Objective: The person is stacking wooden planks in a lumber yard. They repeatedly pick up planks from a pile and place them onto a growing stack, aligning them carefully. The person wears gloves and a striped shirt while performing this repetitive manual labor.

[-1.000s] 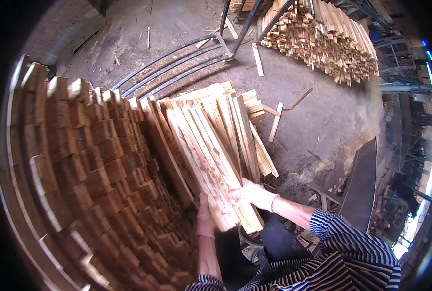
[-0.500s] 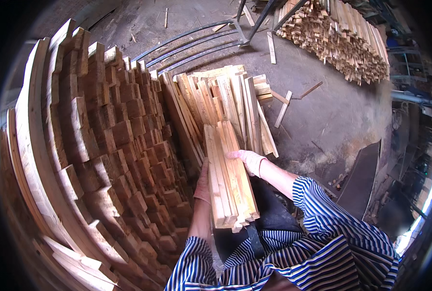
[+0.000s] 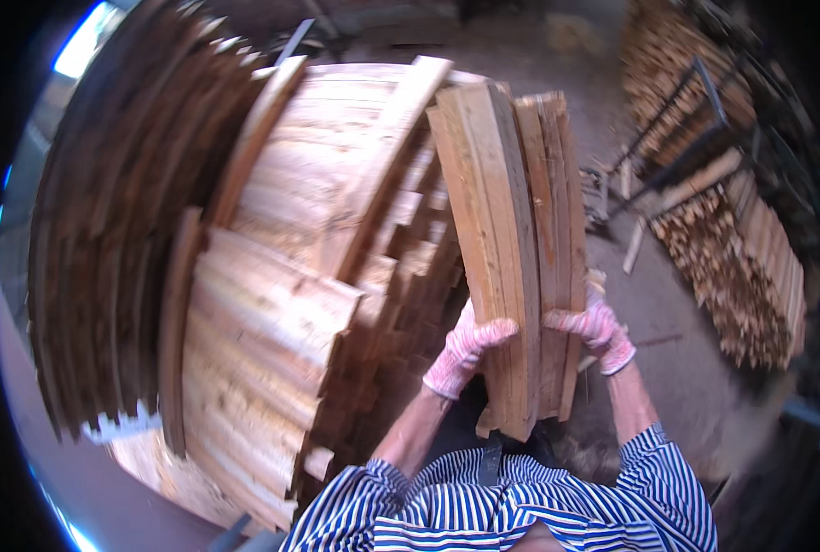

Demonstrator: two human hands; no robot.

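Note:
A bundle of several wooden slats (image 3: 507,248) stands lengthwise in front of my body, held between both hands. My left hand (image 3: 470,350), in a pink-white knit glove, grips the bundle's left side with the thumb lying across the front. Its other fingers are hidden behind the wood. On the opposite side my right hand (image 3: 599,327), gloved alike, clasps the edge with its thumb pressed on the slats. Just left of the bundle rises a large stack of boards (image 3: 272,322), its top layer laid side by side with cross strips (image 3: 387,166) on it.
Beyond that stack, at far left, is another tall dark stack of wood (image 3: 120,239). To the right, piles of cut slats (image 3: 727,276) lie on the floor by a dark metal frame (image 3: 709,92). Loose sticks (image 3: 635,245) are scattered on the concrete.
The view has swung left, bringing the stack's top into sight. Both hands have lifted the slat bundle from low by my body, and it now reaches beside the stack's upper layer.

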